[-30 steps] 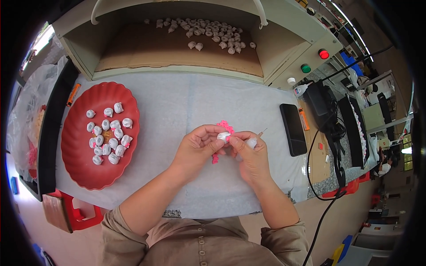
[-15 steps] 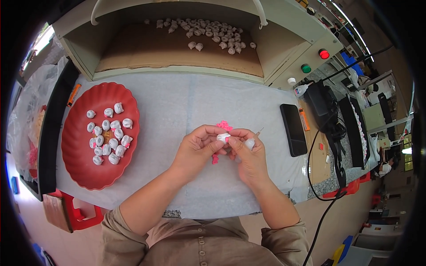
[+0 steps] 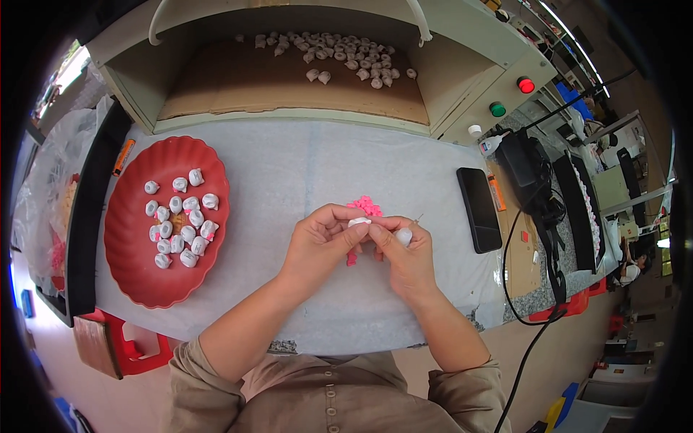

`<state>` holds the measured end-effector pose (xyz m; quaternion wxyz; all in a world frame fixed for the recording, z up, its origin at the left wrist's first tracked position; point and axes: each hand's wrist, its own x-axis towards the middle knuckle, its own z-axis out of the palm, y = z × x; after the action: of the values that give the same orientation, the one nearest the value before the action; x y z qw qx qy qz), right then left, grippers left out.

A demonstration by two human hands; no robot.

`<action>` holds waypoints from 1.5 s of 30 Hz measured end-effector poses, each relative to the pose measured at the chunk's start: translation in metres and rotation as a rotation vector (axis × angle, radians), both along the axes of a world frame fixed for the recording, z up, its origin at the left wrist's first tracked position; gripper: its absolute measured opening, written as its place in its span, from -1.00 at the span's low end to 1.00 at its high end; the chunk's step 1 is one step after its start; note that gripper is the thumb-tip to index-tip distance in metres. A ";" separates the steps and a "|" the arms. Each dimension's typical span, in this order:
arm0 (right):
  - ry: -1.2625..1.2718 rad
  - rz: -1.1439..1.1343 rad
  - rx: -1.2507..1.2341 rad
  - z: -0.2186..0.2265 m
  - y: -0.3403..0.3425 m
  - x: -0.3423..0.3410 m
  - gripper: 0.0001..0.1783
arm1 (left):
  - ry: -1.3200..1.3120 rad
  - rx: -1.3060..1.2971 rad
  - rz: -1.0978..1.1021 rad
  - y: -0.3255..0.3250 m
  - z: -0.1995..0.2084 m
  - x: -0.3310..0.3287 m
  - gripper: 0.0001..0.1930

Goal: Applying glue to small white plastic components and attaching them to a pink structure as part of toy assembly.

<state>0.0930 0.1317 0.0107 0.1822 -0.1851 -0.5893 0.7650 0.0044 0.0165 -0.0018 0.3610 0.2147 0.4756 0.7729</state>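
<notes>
My left hand [image 3: 323, 234] is closed, its thumb and fingertips pinching a small white rounded piece [image 3: 359, 222], like the knobbly ones in the dish. My right hand [image 3: 406, 252] meets it there, thumb and forefinger pressed at the piece's right side. Tucked in my right fingers is a small whitish bottle [image 3: 404, 236] with a thin needle tip pointing up and right. Just beyond my fingertips lies a heap of small bright pink pieces [image 3: 366, 206], with a few more pink bits below my left fingers. The fingertips hide much of the white piece.
A red scalloped dish [image 3: 130, 267] at left holds several white pieces with pink spots. An open metal cabinet [image 3: 289, 119] at the back holds many more. A black phone [image 3: 478, 209], an orange marker [image 3: 496, 193] and black cables [image 3: 516, 303] are at right.
The white piece has turned between my fingertips, and the pink spot on it is now out of sight. My right thumb has come closer to my left thumb. The bottle stays in my right hand.
</notes>
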 end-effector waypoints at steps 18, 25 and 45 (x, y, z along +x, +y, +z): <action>-0.068 -0.125 0.080 -0.006 -0.013 -0.004 -0.91 | -0.166 0.047 0.021 -0.002 -0.006 0.002 -0.92; -0.051 -0.118 0.091 -0.004 -0.011 -0.006 -0.91 | -0.140 0.032 0.018 0.000 -0.002 -0.002 -0.92; -0.012 0.006 -0.134 0.013 0.013 0.009 -0.92 | 1.366 -1.042 0.273 -0.042 0.077 -0.148 -0.87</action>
<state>0.1022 0.1445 0.0237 0.1637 -0.1998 -0.5386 0.8020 -0.1432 -0.0253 0.0753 -0.0470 0.3801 0.9029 0.1953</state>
